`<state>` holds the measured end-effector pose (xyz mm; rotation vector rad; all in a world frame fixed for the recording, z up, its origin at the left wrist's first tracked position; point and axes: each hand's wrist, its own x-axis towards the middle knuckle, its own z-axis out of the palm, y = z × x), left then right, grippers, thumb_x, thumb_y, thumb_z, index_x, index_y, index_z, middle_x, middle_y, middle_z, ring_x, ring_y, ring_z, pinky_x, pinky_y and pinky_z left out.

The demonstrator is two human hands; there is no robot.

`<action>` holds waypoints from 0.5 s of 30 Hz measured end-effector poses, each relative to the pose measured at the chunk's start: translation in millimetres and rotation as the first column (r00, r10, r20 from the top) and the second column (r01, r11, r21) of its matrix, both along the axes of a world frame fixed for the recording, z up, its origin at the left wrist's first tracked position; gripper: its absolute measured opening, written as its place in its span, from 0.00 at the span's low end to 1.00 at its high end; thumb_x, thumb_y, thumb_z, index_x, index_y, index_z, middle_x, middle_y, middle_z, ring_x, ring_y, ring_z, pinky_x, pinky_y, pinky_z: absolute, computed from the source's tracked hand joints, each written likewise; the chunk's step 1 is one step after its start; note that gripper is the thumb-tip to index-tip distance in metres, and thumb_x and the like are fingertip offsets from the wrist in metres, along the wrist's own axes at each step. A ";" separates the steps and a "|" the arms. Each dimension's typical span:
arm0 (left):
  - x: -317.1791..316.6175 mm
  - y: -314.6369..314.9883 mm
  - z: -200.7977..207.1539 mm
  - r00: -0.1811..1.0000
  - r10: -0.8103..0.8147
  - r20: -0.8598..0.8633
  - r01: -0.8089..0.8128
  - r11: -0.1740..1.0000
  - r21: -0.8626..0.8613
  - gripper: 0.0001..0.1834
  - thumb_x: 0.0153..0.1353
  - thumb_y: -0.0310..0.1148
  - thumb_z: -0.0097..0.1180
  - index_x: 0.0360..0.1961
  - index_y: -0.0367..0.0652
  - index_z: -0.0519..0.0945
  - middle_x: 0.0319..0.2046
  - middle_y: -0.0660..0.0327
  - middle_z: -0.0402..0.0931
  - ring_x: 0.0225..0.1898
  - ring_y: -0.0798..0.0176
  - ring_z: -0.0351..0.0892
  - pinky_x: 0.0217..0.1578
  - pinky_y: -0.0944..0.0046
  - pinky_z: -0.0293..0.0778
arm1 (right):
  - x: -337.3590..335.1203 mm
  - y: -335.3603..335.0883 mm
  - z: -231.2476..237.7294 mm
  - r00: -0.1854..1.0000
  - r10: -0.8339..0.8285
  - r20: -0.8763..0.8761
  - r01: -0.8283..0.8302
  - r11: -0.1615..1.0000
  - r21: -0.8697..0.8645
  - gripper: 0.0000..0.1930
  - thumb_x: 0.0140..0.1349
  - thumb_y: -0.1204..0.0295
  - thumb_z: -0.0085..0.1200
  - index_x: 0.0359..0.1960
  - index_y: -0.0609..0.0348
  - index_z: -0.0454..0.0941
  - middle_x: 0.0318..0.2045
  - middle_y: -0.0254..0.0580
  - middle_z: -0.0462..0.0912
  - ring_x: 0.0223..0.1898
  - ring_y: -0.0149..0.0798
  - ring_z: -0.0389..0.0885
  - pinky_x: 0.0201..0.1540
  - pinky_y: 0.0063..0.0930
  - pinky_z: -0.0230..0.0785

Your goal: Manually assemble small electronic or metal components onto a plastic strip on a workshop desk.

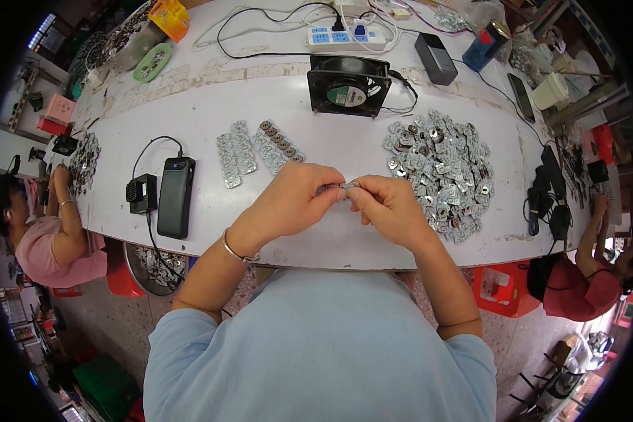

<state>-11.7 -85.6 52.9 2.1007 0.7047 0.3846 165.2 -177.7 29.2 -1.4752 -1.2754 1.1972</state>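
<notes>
Both hands meet above the near part of the table. My left hand pinches small silvery metal parts between thumb and fingers. My right hand is closed on the same parts from the other side; my fingers hide most of them. Just right of my right hand lies a loose pile of small metal parts, some with round centres. Beyond my left hand, similar pieces sit in neat strips: silvery rows and a row with dark round discs facing up.
A black fan stands at the back, before a power strip with trailing cables. A black power bank and a small black device lie left. Black cables lie right. Co-workers sit at left and right.
</notes>
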 end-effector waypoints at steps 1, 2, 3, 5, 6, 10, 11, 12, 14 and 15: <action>1.4 2.4 1.9 1.000 0.002 0.000 -0.002 1.000 0.003 0.09 0.57 0.28 0.60 0.37 0.34 0.81 0.22 0.53 0.77 0.24 0.61 0.76 0.27 0.64 0.70 | 1.4 2.5 0.4 1.000 -0.011 -0.026 0.012 1.000 0.022 0.12 0.66 0.68 0.51 0.30 0.65 0.78 0.19 0.33 0.78 0.20 0.24 0.74 0.23 0.21 0.68; 3.0 5.7 3.9 0.999 -0.025 -0.027 0.025 1.000 0.001 0.08 0.59 0.28 0.59 0.35 0.33 0.81 0.21 0.55 0.77 0.23 0.64 0.76 0.26 0.65 0.71 | 4.5 5.9 1.7 1.000 -0.009 -0.026 0.010 1.000 0.026 0.12 0.66 0.68 0.51 0.30 0.65 0.78 0.19 0.33 0.78 0.20 0.24 0.74 0.23 0.21 0.68; 4.7 9.3 6.0 0.997 -0.052 -0.053 0.052 0.999 -0.002 0.08 0.60 0.29 0.58 0.34 0.33 0.81 0.21 0.57 0.77 0.23 0.67 0.77 0.26 0.67 0.71 | 9.1 9.6 4.3 1.000 0.006 -0.014 -0.006 1.000 0.011 0.12 0.65 0.68 0.52 0.29 0.65 0.79 0.20 0.33 0.78 0.20 0.24 0.74 0.24 0.21 0.69; 6.2 17.9 8.7 0.994 -0.067 -0.081 0.057 0.991 -0.119 0.08 0.61 0.29 0.57 0.33 0.32 0.80 0.20 0.58 0.77 0.22 0.69 0.77 0.25 0.68 0.71 | 12.1 15.8 7.6 1.000 0.023 -0.001 -0.023 1.000 -0.001 0.12 0.65 0.67 0.52 0.29 0.64 0.79 0.20 0.33 0.78 0.20 0.24 0.75 0.24 0.21 0.70; 7.0 22.4 9.5 0.991 -0.086 -0.107 0.059 0.970 -0.238 0.09 0.63 0.29 0.56 0.32 0.32 0.80 0.20 0.60 0.77 0.21 0.71 0.77 0.24 0.70 0.72 | 11.6 19.0 8.1 1.000 0.021 -0.021 -0.022 0.999 -0.041 0.12 0.64 0.67 0.53 0.28 0.64 0.79 0.20 0.34 0.79 0.20 0.24 0.75 0.24 0.20 0.70; 7.3 33.8 17.1 0.986 -0.088 -0.145 0.045 0.959 -0.281 0.11 0.64 0.30 0.54 0.29 0.33 0.80 0.19 0.64 0.76 0.21 0.74 0.77 0.22 0.73 0.72 | 7.9 26.4 16.1 0.998 0.003 -0.058 -0.008 0.996 -0.086 0.13 0.64 0.67 0.53 0.27 0.65 0.78 0.20 0.35 0.79 0.20 0.24 0.76 0.23 0.19 0.69; 7.0 35.5 16.9 0.989 -0.087 -0.122 0.042 0.943 -0.329 0.11 0.65 0.30 0.54 0.29 0.34 0.80 0.19 0.65 0.76 0.20 0.74 0.77 0.22 0.73 0.72 | 9.3 28.9 16.0 0.998 0.003 -0.059 -0.008 0.996 -0.085 0.13 0.64 0.67 0.53 0.27 0.65 0.78 0.20 0.35 0.79 0.20 0.24 0.76 0.23 0.19 0.69; 6.5 37.4 16.8 0.992 -0.083 -0.098 0.040 0.925 -0.377 0.11 0.65 0.31 0.54 0.28 0.34 0.80 0.19 0.66 0.76 0.20 0.74 0.77 0.21 0.73 0.73 | 12.0 32.5 16.0 0.998 0.038 -0.041 -0.041 0.995 -0.091 0.13 0.64 0.67 0.53 0.27 0.64 0.78 0.21 0.34 0.79 0.20 0.24 0.76 0.23 0.19 0.69; 5.6 41.6 13.4 0.992 -0.088 -0.089 0.046 0.915 -0.400 0.11 0.65 0.32 0.54 0.28 0.35 0.80 0.19 0.66 0.76 0.21 0.74 0.77 0.21 0.73 0.73 | 15.6 38.6 14.4 0.997 0.074 -0.025 -0.077 0.992 -0.096 0.13 0.64 0.67 0.53 0.27 0.64 0.78 0.21 0.34 0.79 0.20 0.23 0.76 0.22 0.19 0.69; 6.1 44.1 13.1 0.992 -0.097 -0.077 0.055 0.904 -0.424 0.11 0.65 0.32 0.55 0.29 0.36 0.80 0.19 0.66 0.77 0.21 0.74 0.78 0.21 0.73 0.73 | 17.7 42.0 13.0 0.993 0.076 -0.089 -0.085 0.991 -0.103 0.12 0.64 0.67 0.53 0.27 0.63 0.78 0.21 0.34 0.79 0.20 0.24 0.76 0.22 0.19 0.68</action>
